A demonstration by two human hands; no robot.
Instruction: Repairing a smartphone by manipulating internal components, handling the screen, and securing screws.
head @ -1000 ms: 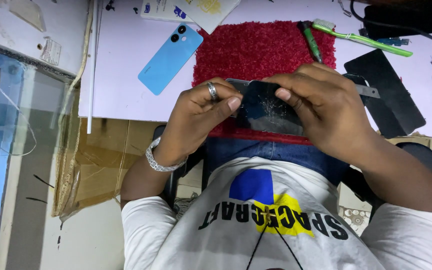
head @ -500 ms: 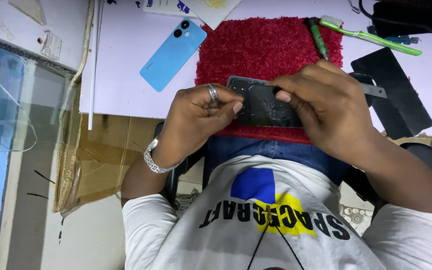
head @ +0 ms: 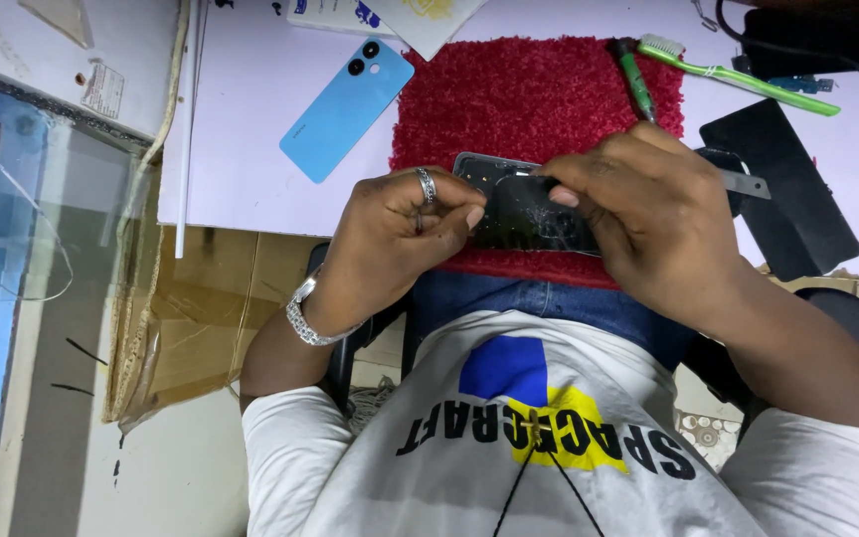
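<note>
While the head camera looked straight down, the left hand [head: 400, 234], a ring on one finger, had its fingers closed on the near left edge of a dark phone with cracked glass [head: 524, 209], and the right hand [head: 648, 214] pinched its top edge from the right. The phone lay at the near edge of a red mat [head: 529, 99] on the white worktop [head: 241, 149]. A blue phone back [head: 345, 109] rested left of the mat with bare worktop around it; a green toothbrush [head: 748, 75] and a black panel [head: 782, 189] crowded the right side.
</note>
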